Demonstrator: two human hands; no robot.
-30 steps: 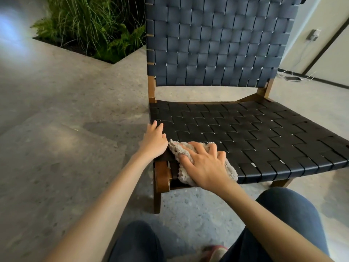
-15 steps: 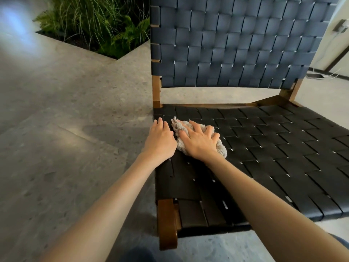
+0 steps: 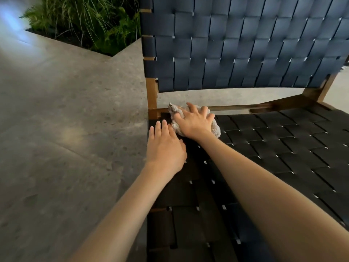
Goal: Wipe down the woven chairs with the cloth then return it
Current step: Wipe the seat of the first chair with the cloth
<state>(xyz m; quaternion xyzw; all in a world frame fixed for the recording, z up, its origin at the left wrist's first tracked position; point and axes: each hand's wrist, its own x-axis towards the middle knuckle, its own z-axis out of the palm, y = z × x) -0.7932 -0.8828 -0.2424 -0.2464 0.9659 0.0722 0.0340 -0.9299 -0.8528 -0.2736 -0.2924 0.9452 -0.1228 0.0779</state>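
"Beige shaggy cloth (image 3: 215,128) — where from your fingers?"

"Directly under them. My right hand (image 3: 194,121) lies flat on top, fingers (image 3: 191,108) splayed and fairly straight, pressing down, not clenching. The bunch pokes out past my thumb on the left and past the heel of my palm on the right. So its long axis runs on a slant, far-left to near-right."

"Left hand?"

"My left hand (image 3: 164,148) is just beside the cloth, on the side nearer me. It lies flat on the woven seat (image 3: 264,157), fingers straight and close together, gripping nothing. Bracing, I'd judge. The right is the wiping hand."

"What does the next move turn on?"

"The cloth sits in the seat's far corner. The wooden rear rail (image 3: 264,106) runs right at my fingertips; the cloth lies against or over it, cannot tell which. The wooden post (image 3: 152,95) stands just left of them. So there's no room further out or left. Open straps (image 3: 283,140) lie to the right of my fingers and back toward my wrist, and I reckon the stroke goes one of those ways."

"Surface, room?"

"Dark flat straps in a basket weave with small gaps — the pile could snag at strap edges, I'd guess. The woven backrest (image 3: 245,44) rises beyond the rail. Speckled grey floor (image 3: 66,129) is left of my left hand, with ferns and grass (image 3: 90,21) far beyond it."
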